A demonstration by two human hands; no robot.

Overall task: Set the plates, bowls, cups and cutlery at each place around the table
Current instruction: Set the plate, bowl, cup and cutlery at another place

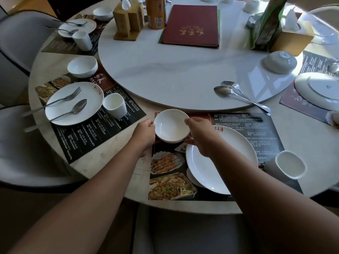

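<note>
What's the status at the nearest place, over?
Left hand and right hand both gripping the white bowl, upper left of placemat. Plate and cup down. Fork and spoon lying on turntable.

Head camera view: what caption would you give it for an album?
Left hand and right hand hold a white bowl at the nearest placemat, beside its plate and cup.

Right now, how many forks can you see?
3. One fork on the left plate, one on the far-left plate, one beside a spoon on the turntable. The far side is cropped; more may be hidden.
</note>
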